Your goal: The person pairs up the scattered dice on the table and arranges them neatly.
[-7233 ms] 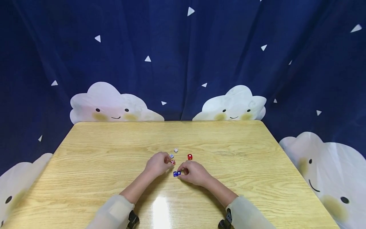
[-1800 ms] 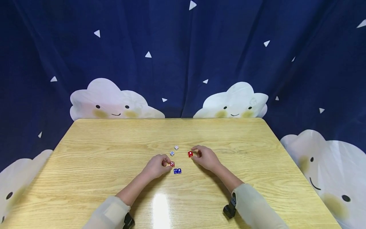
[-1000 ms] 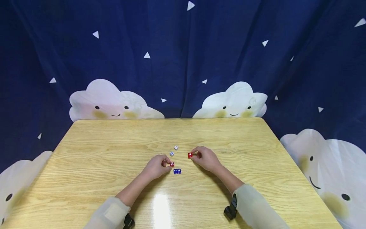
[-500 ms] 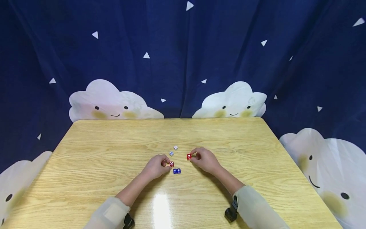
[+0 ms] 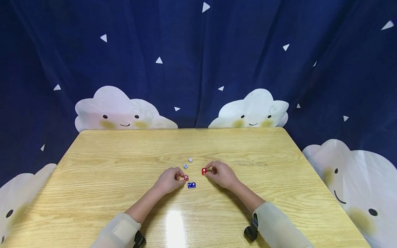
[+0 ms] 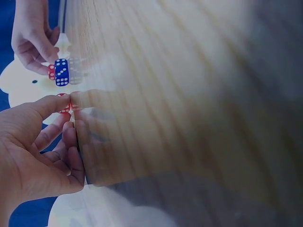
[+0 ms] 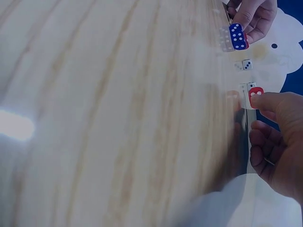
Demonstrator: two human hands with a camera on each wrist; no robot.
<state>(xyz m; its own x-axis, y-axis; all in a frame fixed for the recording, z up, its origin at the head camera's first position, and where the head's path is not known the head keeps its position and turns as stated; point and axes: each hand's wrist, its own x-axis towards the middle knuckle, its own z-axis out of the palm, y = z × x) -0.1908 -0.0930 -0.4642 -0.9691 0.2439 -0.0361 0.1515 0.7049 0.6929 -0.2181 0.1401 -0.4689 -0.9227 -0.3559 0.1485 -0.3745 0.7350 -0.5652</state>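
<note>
With thumb and finger my left hand [image 5: 169,179] pinches a red die [image 5: 186,177] near the middle of the table, five white pips on top. A second red die [image 5: 204,171], one large pip up, is pinched by my right hand [image 5: 221,175] a little farther back and to the right; the right wrist view shows the thumb against this red die [image 7: 256,97]. Two blue dice [image 5: 191,185] sit side by side just in front of the left red die. Behind it, apart from each other, lie a white die [image 5: 185,166] and another white die [image 5: 190,160].
The dice are on a wood-grained table [image 5: 124,148] with a glossy, reflecting surface. Beyond its back edge hangs a dark blue curtain [image 5: 186,41] printed with clouds and white triangles.
My right hand has gone from the blue dice to the right red die. Over the last second it draws that die slightly left and nearer. My left hand stays at its red die.
</note>
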